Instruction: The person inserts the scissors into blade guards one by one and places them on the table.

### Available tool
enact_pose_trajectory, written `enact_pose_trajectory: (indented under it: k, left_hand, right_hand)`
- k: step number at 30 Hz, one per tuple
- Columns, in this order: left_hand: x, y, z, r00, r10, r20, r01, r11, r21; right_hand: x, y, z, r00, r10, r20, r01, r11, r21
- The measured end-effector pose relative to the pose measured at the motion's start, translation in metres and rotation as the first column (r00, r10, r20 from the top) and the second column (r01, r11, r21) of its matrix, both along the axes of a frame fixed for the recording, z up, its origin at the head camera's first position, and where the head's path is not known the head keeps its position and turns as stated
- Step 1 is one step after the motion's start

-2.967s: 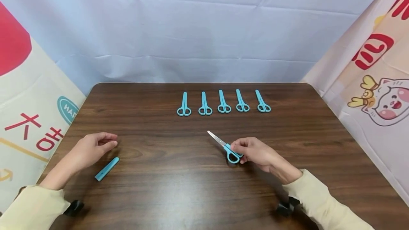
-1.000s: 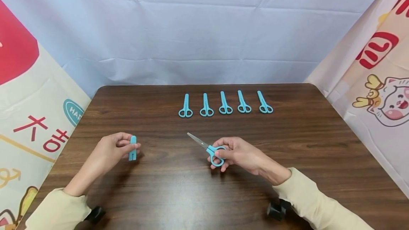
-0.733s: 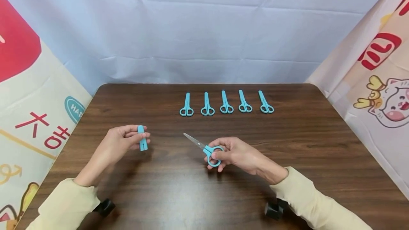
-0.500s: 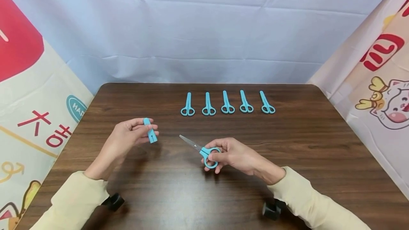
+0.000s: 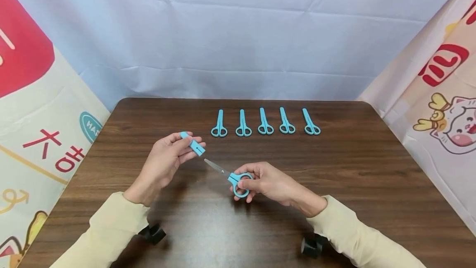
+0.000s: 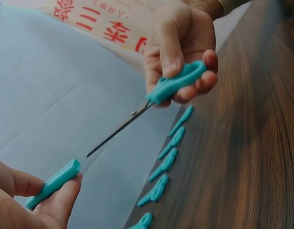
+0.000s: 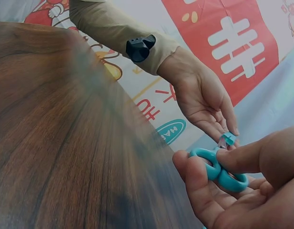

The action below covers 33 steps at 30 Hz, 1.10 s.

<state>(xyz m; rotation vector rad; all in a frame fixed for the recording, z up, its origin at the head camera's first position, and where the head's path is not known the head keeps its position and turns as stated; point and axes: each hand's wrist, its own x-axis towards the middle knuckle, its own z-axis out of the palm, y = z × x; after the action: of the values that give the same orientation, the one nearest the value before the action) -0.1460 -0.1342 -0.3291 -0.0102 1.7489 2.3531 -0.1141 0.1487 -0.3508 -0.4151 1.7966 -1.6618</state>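
In the head view my left hand (image 5: 165, 157) pinches a turquoise scissors cover (image 5: 197, 147) between thumb and fingers, its slotted mouth angled down to the right. My right hand (image 5: 265, 182) grips a pair of scissors (image 5: 233, 179) by the turquoise handles, thumb on top. The bare metal blades are closed and point up-left, their tip just short of the cover's mouth. A small gap between the blade tip and the cover (image 6: 54, 184) shows in the left wrist view. From the right wrist, the handles (image 7: 218, 169) sit between my thumb and fingers.
Several covered turquoise scissors (image 5: 265, 123) lie in a row near the far edge of the dark wooden table (image 5: 334, 168). Behind it hangs a pale curtain (image 5: 238, 44), with printed cloths (image 5: 442, 106) at both sides.
My left hand has picked the cover up off the table and carried it right and away from me, turning it towards the blades. My right hand has shifted left with the scissors.
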Motion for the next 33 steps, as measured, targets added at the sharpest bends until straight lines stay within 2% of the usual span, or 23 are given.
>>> enact_pose_trajectory:
  k: [10,15,26,33]
  left_hand:
    - [-0.001,0.012,0.001,0.999,-0.004,0.044,0.003,1.000,0.020]
    - [0.000,0.019,0.001,0.998,-0.015,0.056,0.012,0.999,0.042]
    - [0.007,0.043,-0.002,0.996,-0.068,0.059,0.064,0.996,0.061]
    - [0.010,0.052,-0.001,0.997,-0.078,0.024,0.076,0.993,0.088]
  right_hand:
    - [0.000,0.002,0.000,0.999,-0.040,0.007,0.040,0.999,-0.017]
    - [0.000,0.004,0.001,0.998,-0.054,-0.023,0.054,0.998,-0.023]
    - [-0.002,0.001,0.002,0.995,-0.091,-0.033,0.088,0.993,-0.079]
    - [-0.001,-0.001,0.001,0.991,-0.128,-0.027,0.124,0.985,-0.123]
